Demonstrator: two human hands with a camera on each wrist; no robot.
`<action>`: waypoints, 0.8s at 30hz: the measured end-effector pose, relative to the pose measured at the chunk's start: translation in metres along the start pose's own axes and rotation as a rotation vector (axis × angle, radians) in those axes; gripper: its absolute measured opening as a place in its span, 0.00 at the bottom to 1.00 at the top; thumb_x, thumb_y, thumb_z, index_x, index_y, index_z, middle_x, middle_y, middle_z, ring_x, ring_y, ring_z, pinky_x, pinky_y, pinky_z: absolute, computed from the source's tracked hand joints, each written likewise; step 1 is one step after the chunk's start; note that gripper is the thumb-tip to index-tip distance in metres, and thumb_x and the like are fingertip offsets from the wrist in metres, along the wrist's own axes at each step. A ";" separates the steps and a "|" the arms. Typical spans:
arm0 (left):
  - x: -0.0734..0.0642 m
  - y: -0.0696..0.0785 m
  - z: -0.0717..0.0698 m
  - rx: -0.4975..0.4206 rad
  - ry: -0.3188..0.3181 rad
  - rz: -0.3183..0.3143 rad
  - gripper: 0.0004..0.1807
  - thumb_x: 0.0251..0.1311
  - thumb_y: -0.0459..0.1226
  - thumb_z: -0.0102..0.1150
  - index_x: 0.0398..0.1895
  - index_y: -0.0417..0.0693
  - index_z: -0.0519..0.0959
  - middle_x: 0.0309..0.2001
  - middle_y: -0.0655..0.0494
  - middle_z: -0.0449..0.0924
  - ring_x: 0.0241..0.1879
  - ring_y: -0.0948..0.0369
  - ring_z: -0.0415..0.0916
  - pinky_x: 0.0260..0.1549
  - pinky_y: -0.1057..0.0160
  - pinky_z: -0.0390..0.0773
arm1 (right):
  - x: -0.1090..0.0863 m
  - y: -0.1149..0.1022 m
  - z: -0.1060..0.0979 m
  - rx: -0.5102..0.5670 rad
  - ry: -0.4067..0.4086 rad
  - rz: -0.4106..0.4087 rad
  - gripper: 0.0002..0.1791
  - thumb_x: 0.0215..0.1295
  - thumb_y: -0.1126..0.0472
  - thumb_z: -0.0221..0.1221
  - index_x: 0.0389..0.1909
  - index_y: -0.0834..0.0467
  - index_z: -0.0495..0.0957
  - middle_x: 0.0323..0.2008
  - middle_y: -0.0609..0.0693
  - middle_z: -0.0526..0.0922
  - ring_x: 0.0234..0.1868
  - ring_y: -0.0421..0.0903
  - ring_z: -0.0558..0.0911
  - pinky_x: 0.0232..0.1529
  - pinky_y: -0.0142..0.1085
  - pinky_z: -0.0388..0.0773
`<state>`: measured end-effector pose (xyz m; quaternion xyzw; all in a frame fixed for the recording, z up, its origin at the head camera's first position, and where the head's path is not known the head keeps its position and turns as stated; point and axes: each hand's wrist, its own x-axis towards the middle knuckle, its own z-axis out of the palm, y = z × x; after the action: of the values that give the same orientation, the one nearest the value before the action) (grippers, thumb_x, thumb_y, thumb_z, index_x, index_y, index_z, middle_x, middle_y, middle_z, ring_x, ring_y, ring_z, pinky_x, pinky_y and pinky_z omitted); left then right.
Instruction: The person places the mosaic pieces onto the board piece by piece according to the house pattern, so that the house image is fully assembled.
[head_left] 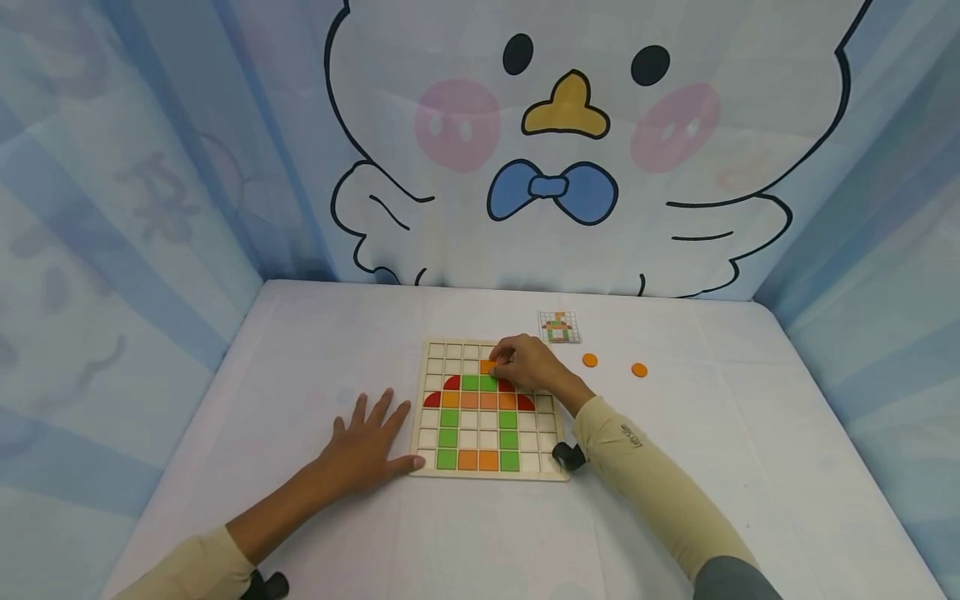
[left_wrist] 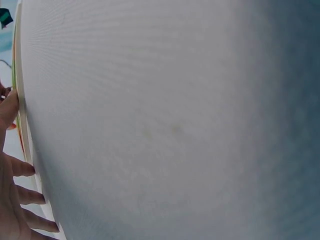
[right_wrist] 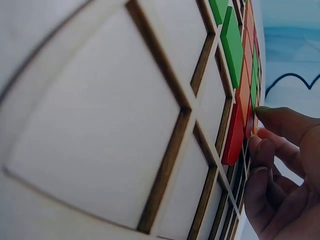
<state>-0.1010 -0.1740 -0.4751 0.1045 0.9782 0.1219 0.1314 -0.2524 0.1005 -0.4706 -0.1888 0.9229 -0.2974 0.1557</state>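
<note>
A square wooden grid board [head_left: 531, 477] lies on the white table, with green, orange and red tiles in several of its cells. My right hand [head_left: 528, 364] is over the board's upper part, its thumb and index finger pinching an orange square tile [head_left: 487, 367] just above two green tiles [head_left: 479, 382]. In the right wrist view the right hand [right_wrist: 287, 175] partly hides this tile. My left hand [head_left: 366, 442] lies spread on the table, the thumb touching the board's lower left corner. Red quarter-round tiles [head_left: 432, 400] sit on both sides of the pattern.
Behind the board is a small card [head_left: 559, 327] printed with a coloured grid pattern. Two orange round pieces [head_left: 590, 360] [head_left: 639, 370] lie to the right of the card. A curtain with a cartoon figure [head_left: 555, 250] stands at the table's back edge.
</note>
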 end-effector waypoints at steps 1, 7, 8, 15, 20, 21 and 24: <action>0.000 0.000 0.000 0.001 0.001 0.000 0.51 0.56 0.64 0.63 0.77 0.47 0.60 0.79 0.38 0.50 0.75 0.27 0.45 0.57 0.19 0.57 | 0.000 0.000 0.000 -0.002 0.001 0.000 0.10 0.65 0.56 0.67 0.45 0.53 0.84 0.35 0.45 0.83 0.35 0.42 0.78 0.45 0.39 0.77; 0.000 0.000 0.001 0.000 0.000 0.000 0.51 0.57 0.63 0.63 0.77 0.47 0.60 0.79 0.37 0.50 0.75 0.27 0.45 0.58 0.19 0.57 | -0.005 0.001 -0.004 0.014 0.003 -0.001 0.15 0.65 0.55 0.67 0.51 0.53 0.83 0.39 0.47 0.84 0.38 0.44 0.79 0.45 0.41 0.77; 0.000 0.000 0.001 0.000 -0.001 0.000 0.51 0.57 0.63 0.63 0.77 0.47 0.60 0.79 0.37 0.50 0.75 0.27 0.45 0.58 0.19 0.57 | -0.007 0.001 -0.005 0.021 0.002 -0.006 0.16 0.65 0.55 0.67 0.52 0.53 0.82 0.40 0.47 0.84 0.38 0.43 0.78 0.45 0.40 0.76; -0.001 0.000 0.001 0.002 0.000 -0.002 0.51 0.57 0.63 0.63 0.77 0.47 0.60 0.79 0.37 0.51 0.74 0.27 0.46 0.58 0.19 0.58 | -0.020 0.012 -0.020 0.075 -0.004 -0.091 0.16 0.66 0.55 0.66 0.52 0.56 0.82 0.41 0.49 0.84 0.31 0.42 0.76 0.35 0.35 0.74; -0.001 0.001 0.001 -0.001 -0.001 -0.007 0.50 0.57 0.63 0.62 0.77 0.47 0.60 0.79 0.37 0.50 0.75 0.28 0.45 0.58 0.20 0.57 | -0.029 0.030 -0.033 0.111 0.020 -0.086 0.17 0.66 0.57 0.66 0.53 0.59 0.82 0.41 0.51 0.84 0.27 0.41 0.76 0.32 0.34 0.76; -0.001 0.001 0.001 -0.004 -0.003 -0.010 0.50 0.57 0.63 0.63 0.77 0.47 0.60 0.79 0.37 0.50 0.75 0.28 0.45 0.58 0.19 0.57 | -0.030 0.035 -0.035 0.118 0.026 -0.070 0.17 0.66 0.57 0.66 0.53 0.59 0.82 0.41 0.51 0.83 0.26 0.41 0.76 0.31 0.34 0.76; -0.002 0.002 0.000 -0.002 -0.004 -0.013 0.51 0.57 0.63 0.62 0.77 0.48 0.60 0.79 0.38 0.50 0.75 0.28 0.44 0.58 0.19 0.56 | -0.037 0.048 -0.044 0.138 0.034 -0.039 0.19 0.66 0.57 0.66 0.54 0.61 0.81 0.42 0.53 0.83 0.25 0.43 0.78 0.30 0.35 0.78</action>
<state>-0.0992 -0.1726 -0.4743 0.0981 0.9785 0.1220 0.1345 -0.2501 0.1745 -0.4588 -0.1905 0.8989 -0.3664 0.1466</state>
